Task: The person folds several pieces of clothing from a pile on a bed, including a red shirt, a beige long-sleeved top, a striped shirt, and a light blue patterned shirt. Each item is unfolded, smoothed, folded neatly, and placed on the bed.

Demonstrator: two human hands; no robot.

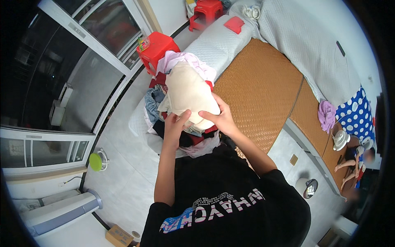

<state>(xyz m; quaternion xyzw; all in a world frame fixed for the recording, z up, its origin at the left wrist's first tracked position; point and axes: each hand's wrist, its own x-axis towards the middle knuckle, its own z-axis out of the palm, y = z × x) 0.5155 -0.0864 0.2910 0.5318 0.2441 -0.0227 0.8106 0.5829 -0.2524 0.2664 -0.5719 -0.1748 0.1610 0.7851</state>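
both hands grip a cream garment (pixel 188 92) at its near edge: the left hand (pixel 176 123) has its fingers curled onto the lower left of the cloth, the right hand (pixel 220 117) pinches the lower right. the garment lies on top of a heap of mixed clothes (pixel 162 107) at the end of a bed, beside a woven mat (pixel 259 86) and near a red stool (pixel 158 46).
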